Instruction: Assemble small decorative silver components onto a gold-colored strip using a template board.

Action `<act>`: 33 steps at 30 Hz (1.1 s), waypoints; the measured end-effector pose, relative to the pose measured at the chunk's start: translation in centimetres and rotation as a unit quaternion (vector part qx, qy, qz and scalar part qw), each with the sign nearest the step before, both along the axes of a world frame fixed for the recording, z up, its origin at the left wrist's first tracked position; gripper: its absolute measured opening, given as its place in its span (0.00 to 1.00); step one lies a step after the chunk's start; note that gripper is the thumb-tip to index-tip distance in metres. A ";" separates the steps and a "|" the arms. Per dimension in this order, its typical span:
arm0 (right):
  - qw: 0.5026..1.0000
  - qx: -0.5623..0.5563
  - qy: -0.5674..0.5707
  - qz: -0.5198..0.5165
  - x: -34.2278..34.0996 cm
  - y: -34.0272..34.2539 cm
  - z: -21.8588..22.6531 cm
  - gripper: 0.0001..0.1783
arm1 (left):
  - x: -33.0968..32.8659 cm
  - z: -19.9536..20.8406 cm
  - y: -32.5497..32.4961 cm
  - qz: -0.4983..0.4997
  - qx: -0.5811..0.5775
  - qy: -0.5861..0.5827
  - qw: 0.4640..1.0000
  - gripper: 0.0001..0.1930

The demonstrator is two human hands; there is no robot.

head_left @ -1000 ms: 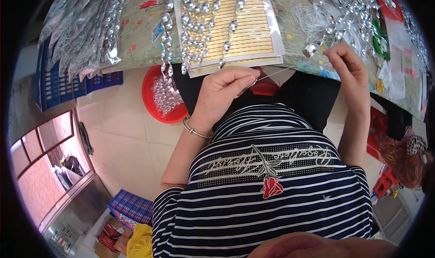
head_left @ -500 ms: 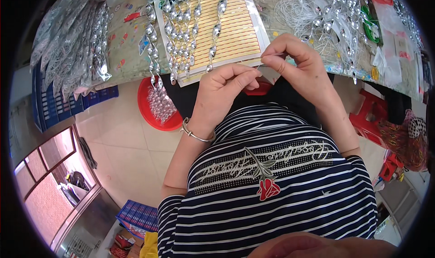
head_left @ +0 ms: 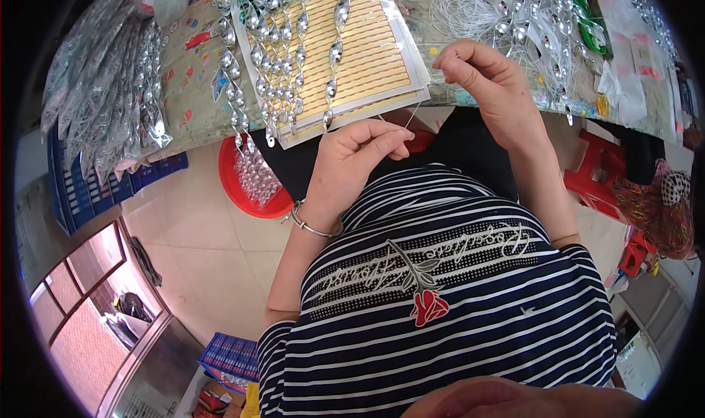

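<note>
My left hand [head_left: 351,157] is closed in a pinch in front of the table edge, and a thin pale thread [head_left: 413,115] rises from its fingertips. Higher and to the right, my right hand [head_left: 490,88] also pinches, thumb against index finger; the thread runs up toward it. Beyond my hands lies a sheet with yellow and red stripes [head_left: 367,22], on top of another sheet. A single strand of silver twisted beads [head_left: 335,51] hangs down the sheet, its lower end beside my left hand. Several more silver strands [head_left: 283,66] drape over the sheet's left side.
Bagged silver strands [head_left: 110,88] pile up at the table's left end. White thread [head_left: 459,14] and more beads [head_left: 547,36] lie at the right, near a green coil [head_left: 590,22]. A red basin [head_left: 231,176] holds shiny beads below the edge; a red stool [head_left: 591,165] stands right.
My right hand has drawn up and away from my left hand, widening the gap, and thread now shows between them. My left hand has shifted slightly down. The whole view has shifted a little.
</note>
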State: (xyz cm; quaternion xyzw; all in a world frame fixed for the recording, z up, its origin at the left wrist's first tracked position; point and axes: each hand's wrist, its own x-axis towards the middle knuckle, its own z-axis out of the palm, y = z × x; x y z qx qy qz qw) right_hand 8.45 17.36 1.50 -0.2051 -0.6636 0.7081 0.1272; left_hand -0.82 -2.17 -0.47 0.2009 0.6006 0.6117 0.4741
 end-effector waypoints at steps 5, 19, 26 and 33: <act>0.998 -0.055 0.013 0.011 -0.3 -0.6 -0.2 0.09 | 0.1 0.1 0.3 -0.006 0.022 -0.029 0.999 0.09; 0.977 0.187 0.046 0.086 -0.8 -1.6 0.9 0.05 | -0.8 1.2 1.4 0.010 0.071 -0.033 0.997 0.10; 0.977 0.189 0.020 0.099 -0.6 -1.8 1.1 0.05 | -0.8 1.0 1.4 -0.010 0.050 -0.032 0.998 0.09; 0.969 0.214 0.033 0.119 -0.8 -1.8 1.1 0.05 | -0.6 1.0 1.4 -0.007 0.046 -0.014 0.999 0.09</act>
